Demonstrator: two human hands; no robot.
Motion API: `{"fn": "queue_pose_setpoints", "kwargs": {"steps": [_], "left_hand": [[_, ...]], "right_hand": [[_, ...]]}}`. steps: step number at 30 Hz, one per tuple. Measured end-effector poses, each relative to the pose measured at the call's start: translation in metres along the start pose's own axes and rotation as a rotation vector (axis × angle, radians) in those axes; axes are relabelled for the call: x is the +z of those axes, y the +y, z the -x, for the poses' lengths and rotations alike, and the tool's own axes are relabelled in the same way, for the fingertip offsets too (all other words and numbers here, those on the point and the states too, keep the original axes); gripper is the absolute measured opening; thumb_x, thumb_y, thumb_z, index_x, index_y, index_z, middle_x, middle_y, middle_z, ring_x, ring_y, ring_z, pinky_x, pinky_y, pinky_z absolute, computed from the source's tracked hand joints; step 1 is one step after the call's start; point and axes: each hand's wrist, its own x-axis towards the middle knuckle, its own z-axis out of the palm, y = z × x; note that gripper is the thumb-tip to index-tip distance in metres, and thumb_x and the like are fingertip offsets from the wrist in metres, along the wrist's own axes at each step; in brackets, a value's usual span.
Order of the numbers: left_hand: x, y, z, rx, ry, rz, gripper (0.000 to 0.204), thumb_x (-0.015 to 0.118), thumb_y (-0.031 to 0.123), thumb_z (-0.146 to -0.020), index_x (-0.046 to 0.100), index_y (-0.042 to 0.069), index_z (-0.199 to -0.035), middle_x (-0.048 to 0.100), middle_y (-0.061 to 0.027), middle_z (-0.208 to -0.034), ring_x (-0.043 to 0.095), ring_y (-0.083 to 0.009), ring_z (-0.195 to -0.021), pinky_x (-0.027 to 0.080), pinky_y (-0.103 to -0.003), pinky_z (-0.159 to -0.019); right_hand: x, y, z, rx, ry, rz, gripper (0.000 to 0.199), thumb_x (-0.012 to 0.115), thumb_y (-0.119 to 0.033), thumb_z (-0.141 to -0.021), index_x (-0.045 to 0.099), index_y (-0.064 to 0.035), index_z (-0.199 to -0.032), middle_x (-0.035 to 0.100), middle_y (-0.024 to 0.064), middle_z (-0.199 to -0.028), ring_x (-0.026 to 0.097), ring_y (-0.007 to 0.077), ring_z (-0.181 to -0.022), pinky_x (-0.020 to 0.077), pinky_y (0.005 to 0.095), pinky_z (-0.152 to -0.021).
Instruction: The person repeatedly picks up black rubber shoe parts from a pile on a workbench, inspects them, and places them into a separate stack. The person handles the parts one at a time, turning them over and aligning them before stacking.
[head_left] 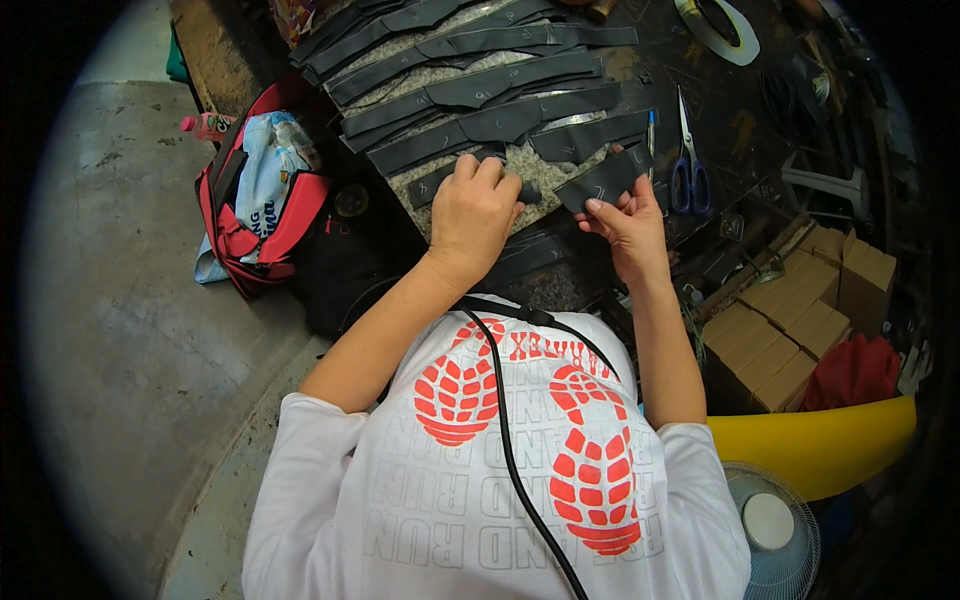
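Note:
My left hand (473, 212) rests knuckles-up on a speckled stone slab (530, 165), fingers curled over a dark strip (432, 186) lying there. To its right, my right hand (628, 226) pinches a dark grey cut piece (605, 180) by its lower edge and holds it just above the slab. Several similar long dark pieces (480, 90) lie fanned in overlapping rows across the slab beyond both hands.
Blue-handled scissors (688, 165) and a pen (651, 130) lie right of the slab on the dark workbench (740, 110). A red bag (262, 205) holding a plastic packet sits on the concrete floor at left. Cardboard boxes (790, 330), a yellow curved object (820, 445) and a fan (775, 530) stand at right.

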Motion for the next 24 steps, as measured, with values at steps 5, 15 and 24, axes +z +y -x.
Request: {"fn": "queue_pose_setpoints", "kwargs": {"steps": [5, 15, 24], "left_hand": [[0.001, -0.003, -0.004, -0.039, 0.006, 0.187, 0.027, 0.082, 0.009, -0.075, 0.066, 0.008, -0.097, 0.063, -0.0079, -0.09, 0.062, -0.029, -0.087, 0.053, -0.039, -0.073], [-0.014, -0.017, -0.015, -0.747, -0.507, 1.298, 0.03, 0.068, 0.002, -0.092, 0.058, -0.006, -0.118, 0.073, -0.0124, -0.092, 0.072, -0.0164, -0.071, 0.054, -0.029, -0.057], [-0.014, -0.02, -0.019, -0.807, -0.585, 1.378, 0.029, 0.065, 0.005, -0.094, 0.057, -0.004, -0.12, 0.076, -0.0165, -0.1, 0.07, -0.0158, -0.061, 0.051, -0.024, -0.049]], "right_hand": [[0.004, -0.002, -0.002, -0.019, 0.01, 0.051, 0.052, 0.071, 0.006, -0.088, 0.049, -0.0048, -0.133, 0.071, 0.0125, -0.105, 0.074, 0.0194, -0.083, 0.0623, 0.0284, -0.068], [0.007, 0.001, -0.008, 0.012, 0.06, 0.03, 0.04, 0.075, 0.003, -0.086, 0.053, -0.0023, -0.119, 0.072, 0.0136, -0.104, 0.074, 0.0202, -0.083, 0.0617, 0.0292, -0.071], [0.021, 0.01, -0.008, -0.096, 0.007, 0.064, 0.037, 0.076, 0.003, -0.087, 0.057, -0.0026, -0.117, 0.071, 0.0105, -0.104, 0.072, 0.0169, -0.084, 0.0619, 0.029, -0.072]]}}
